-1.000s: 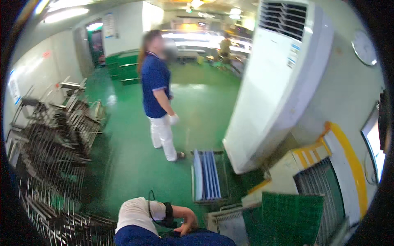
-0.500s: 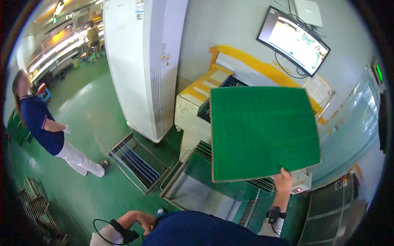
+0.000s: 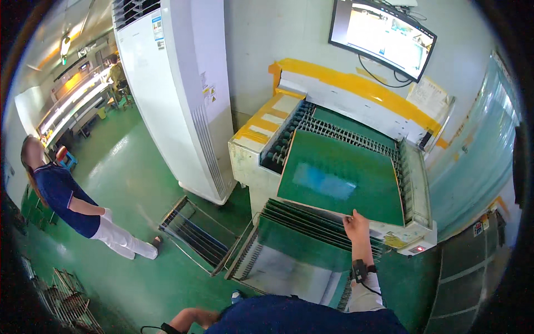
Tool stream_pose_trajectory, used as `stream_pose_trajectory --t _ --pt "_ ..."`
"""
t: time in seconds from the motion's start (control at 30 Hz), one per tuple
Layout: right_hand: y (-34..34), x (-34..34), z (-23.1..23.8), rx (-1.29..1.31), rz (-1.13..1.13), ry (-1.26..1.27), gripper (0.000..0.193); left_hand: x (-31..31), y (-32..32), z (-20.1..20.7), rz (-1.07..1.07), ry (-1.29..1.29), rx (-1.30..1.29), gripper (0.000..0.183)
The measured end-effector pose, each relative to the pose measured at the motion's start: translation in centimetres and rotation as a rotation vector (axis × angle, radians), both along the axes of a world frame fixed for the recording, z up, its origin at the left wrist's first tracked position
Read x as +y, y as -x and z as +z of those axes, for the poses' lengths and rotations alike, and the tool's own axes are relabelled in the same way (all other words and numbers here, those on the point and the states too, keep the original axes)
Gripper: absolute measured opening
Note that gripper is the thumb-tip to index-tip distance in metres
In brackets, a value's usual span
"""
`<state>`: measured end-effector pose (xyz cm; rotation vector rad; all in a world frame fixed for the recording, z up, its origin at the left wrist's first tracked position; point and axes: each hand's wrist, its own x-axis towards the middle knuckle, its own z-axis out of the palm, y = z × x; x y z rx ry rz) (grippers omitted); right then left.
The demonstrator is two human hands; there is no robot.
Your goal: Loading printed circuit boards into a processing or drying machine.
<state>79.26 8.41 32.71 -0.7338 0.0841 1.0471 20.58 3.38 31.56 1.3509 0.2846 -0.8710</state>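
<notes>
R hand (image 3: pixel 357 229): fingers (image 3: pixel 355 214) pinching near edge of green panel, approx. mid-edge to R; not yet let go.

L hand (image 3: pixel 204 319): lower rim of view, by the body, well apart from panel; partly hidden, can't tell if fingers are loose, clenched or holding sth.

Green panel, qty 1 (image 3: pixel 339 172): over roller bed (image 3: pixel 297 125) of white machine (image 3: pixel 245 161) w/ yellow tape; bluish glare on top face. Near edge faces rack; can't tell if whole underside rests on rollers.

2nd green panel, qty 1 (image 3: pixel 356 125): farther in on same rollers, apart from 1st, strip of rollers showing btwn.

Rack (image 3: pixel 236 270), near side of machine: several green panels, stood in a row; exact no. n/a, edges overlap.

Status (judged): 1 panel set on rollers, no hand on it; 1 in hand, mostly over rollers, release o/s; several in rack, untouched.

Surroundings: floor rack (image 3: pixel 179 210) w/ dark bluish panels, L of rack; white air-con cabinet (image 3: pixel 167 100); wall screen (image 3: pixel 386 39), on; co-worker (image 3: pixel 72 203), standing far L.
</notes>
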Motion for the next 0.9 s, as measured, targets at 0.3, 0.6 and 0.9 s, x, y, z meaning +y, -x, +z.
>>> stream_pose_trajectory --t 0.3,0.6,0.9 --pt "-1.5 1.0 -0.1 -0.091 0.327 0.262 0.033 -0.6 -0.4 0.6 0.076 0.018 0.062 0.056" --pt "-1.0 2.1 0.7 -0.065 0.187 0.233 0.029 -1.3 -1.2 1.1 0.129 0.02 0.079 0.056" --pt "0.2 3.1 1.9 -0.248 0.381 0.169 0.031 -2.9 -1.3 1.2 0.218 0.017 0.055 0.056"
